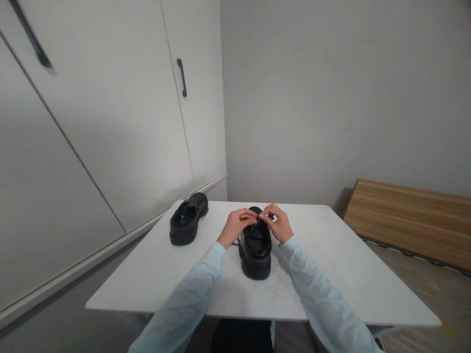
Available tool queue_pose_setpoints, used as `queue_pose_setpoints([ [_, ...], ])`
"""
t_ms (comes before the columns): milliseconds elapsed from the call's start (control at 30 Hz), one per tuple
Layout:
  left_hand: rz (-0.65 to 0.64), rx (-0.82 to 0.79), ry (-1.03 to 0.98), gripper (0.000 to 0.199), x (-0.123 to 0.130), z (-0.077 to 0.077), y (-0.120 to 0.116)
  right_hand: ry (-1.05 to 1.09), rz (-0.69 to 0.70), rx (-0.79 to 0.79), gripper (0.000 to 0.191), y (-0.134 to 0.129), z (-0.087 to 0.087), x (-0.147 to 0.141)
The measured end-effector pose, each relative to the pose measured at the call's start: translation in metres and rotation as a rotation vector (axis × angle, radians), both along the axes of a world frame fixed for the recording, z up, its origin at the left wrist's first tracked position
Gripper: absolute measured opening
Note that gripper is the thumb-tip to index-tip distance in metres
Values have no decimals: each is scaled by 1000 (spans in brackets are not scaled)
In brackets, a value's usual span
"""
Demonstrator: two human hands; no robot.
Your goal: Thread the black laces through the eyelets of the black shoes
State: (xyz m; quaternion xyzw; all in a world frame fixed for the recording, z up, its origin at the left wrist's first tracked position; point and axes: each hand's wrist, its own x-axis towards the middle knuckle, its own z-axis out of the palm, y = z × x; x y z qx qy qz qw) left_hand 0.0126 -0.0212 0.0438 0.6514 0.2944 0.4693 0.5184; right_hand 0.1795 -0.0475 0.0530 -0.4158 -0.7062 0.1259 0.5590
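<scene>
A black shoe point(256, 264) stands upright on the white table in front of me, its heel towards me and its toe pointing away. My left hand point(237, 224) reaches in from the left and pinches black shoelace over the front of the shoe. From the right, my right hand point(277, 223) closes thumb and forefinger on the lace at the same spot, the fingertips of both hands almost meeting. A loose loop of shoelace point(240, 246) hangs on the shoe's left side. The fingers partly cover the toe and the lacing.
A second black shoe point(185, 230) sits at the table's back left, toe pointing away. The white table point(324, 289) has its back edge near a grey wall. White cabinets point(110, 98) with dark handles line the left. A wood-grain board point(412, 220) stands low on the right.
</scene>
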Motion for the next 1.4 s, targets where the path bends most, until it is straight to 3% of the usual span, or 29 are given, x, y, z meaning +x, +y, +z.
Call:
queue_pose_setpoints([
  [300, 6, 18, -4, 38, 2, 0, -1, 27, -10, -48, 22, 2, -4, -1],
  [400, 2, 39, 5, 38, 0, 1, 1, 47, 78, -149, 60, 7, -9, 5],
  [467, 6, 60, 19, 35, -2, 2, 2, 31, 171, -227, 72, 11, -15, 10],
  [800, -52, 109, 114, 26, -16, 12, 17, 195, 382, -459, 69, 26, -40, 27],
  [900, -109, 94, 141, 24, -17, 22, 22, 223, 362, -484, 62, 27, -42, 25],
  [1067, -156, 186, 249, 21, -11, 43, 33, 244, 323, -449, 65, 25, -44, 16],
  [1233, -215, 258, 368, 18, -3, 73, 41, 305, 314, -488, 75, 25, -46, 14],
  [1400, -191, 335, 415, 17, 3, 107, 46, 302, 299, -483, 71, 28, -48, 17],
])
